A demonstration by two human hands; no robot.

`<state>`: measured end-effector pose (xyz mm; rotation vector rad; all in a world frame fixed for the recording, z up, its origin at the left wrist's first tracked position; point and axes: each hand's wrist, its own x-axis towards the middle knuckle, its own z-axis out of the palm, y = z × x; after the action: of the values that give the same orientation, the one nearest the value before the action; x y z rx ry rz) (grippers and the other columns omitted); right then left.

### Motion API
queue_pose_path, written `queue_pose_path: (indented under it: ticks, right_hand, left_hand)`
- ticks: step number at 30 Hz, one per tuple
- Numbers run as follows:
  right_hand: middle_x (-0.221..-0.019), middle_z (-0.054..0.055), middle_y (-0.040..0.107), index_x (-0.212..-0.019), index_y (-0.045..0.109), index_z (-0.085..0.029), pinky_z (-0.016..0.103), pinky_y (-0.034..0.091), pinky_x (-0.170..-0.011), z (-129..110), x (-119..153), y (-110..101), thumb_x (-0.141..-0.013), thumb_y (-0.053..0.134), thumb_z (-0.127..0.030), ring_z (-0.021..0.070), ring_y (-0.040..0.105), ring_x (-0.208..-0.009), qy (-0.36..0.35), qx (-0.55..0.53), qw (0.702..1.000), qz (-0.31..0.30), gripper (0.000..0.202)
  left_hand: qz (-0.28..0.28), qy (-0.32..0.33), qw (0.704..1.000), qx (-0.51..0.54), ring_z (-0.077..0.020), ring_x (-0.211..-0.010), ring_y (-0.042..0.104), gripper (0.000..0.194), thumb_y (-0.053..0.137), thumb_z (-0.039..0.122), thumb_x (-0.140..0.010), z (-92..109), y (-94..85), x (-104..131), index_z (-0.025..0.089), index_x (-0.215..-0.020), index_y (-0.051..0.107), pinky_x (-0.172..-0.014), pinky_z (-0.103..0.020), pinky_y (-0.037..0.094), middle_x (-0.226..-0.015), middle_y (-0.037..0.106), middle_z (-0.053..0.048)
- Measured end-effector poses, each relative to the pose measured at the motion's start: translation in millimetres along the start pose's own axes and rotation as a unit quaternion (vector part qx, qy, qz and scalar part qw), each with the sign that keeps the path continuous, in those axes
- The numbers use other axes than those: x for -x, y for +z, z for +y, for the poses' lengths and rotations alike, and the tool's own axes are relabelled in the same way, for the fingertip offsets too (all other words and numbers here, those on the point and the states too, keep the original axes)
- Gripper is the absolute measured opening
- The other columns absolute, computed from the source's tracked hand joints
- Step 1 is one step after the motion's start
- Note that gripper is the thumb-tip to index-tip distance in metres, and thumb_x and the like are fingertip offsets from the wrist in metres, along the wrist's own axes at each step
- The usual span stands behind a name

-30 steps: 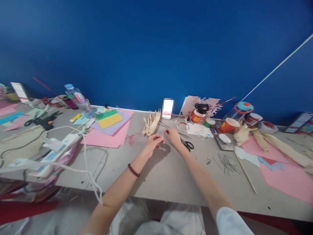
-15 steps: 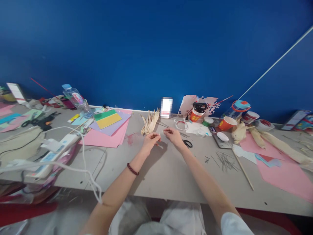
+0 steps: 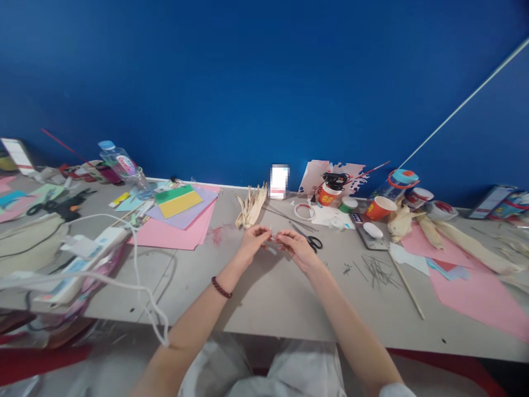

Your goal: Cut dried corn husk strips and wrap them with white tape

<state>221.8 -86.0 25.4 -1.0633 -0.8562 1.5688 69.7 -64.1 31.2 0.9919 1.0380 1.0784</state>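
My left hand (image 3: 253, 242) and my right hand (image 3: 294, 247) meet above the middle of the table, fingertips nearly touching. Both are closed in a pinch. Between them is something small and whitish, too small to name. A dark bead bracelet (image 3: 221, 287) circles my left wrist. Just beyond the left hand lies a bundle of dried corn husks (image 3: 251, 208). Black-handled scissors (image 3: 314, 242) rest to the right of my right hand, partly covered by it.
Coloured paper sheets (image 3: 173, 234), a power strip (image 3: 88, 264) and white cables occupy the left. At right are an orange paper cup (image 3: 380, 207), a phone (image 3: 369, 236), thin wire pieces (image 3: 380, 271), a wooden stick (image 3: 407, 284) and more husks (image 3: 479, 245). A blue wall (image 3: 256, 94) stands behind.
My right hand has come closer to the left, so the fingertips nearly meet. More of the scissors shows now. The whole view has shifted slightly.
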Motion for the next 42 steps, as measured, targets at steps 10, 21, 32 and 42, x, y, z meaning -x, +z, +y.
queue_pose_path:
  ticks: [10, 21, 32, 42]
  right_hand:
    - [-0.067, -0.002, 0.063, -0.071, 0.065, -0.018, 0.021, 0.045, -0.058, -1, 1, 2, -0.053, 0.079, -0.032, 0.0087, 0.054, -0.058, -0.053, 0.017, 0.998, 0.038, 0.027]
    - [-0.069, -0.002, 0.063, -0.066, 0.066, -0.019, 0.023, 0.042, -0.060, 4, -1, -2, -0.054, 0.079, -0.031, 0.0089, 0.051, -0.059, -0.056, 0.021, 0.998, 0.028, 0.022]
    - [-0.068, -0.001, 0.063, -0.068, 0.066, -0.019, 0.024, 0.043, -0.060, 2, -1, 0, -0.058, 0.076, -0.032, 0.0094, 0.051, -0.058, -0.089, 0.072, 0.993, 0.039, 0.020]
    - [-0.070, -0.001, 0.063, -0.070, 0.065, -0.018, 0.024, 0.043, -0.060, 7, -4, -3, -0.057, 0.076, -0.031, 0.0098, 0.052, -0.060, -0.095, 0.074, 0.991, 0.055, 0.021]
  left_hand:
    - [-0.036, 0.026, 0.996, -0.075, -0.0108, -0.058, 0.052, 0.020, 0.068, 0.030, -0.059, -3, 3.4, 3, 0.014, -0.069, 0.061, -0.040, -0.017, 0.040, -0.065, 0.059, -0.002]
    - [-0.038, 0.132, 0.970, -0.202, -0.0109, -0.058, 0.054, 0.014, 0.060, 0.026, -0.066, -14, 1.6, 0, 0.014, -0.073, 0.061, -0.043, -0.018, 0.043, -0.067, 0.060, -0.002]
    - [-0.034, 0.196, 0.942, -0.270, -0.0104, -0.060, 0.056, 0.008, 0.057, 0.022, -0.070, -7, 6.6, 6, 0.015, -0.070, 0.060, -0.052, -0.020, 0.044, -0.068, 0.063, -0.002]
    - [-0.037, 0.243, 0.905, -0.347, -0.0100, -0.064, 0.056, 0.005, 0.053, 0.016, -0.072, -6, 6.0, 9, 0.017, -0.071, 0.058, -0.053, -0.019, 0.041, -0.072, 0.062, 0.000]
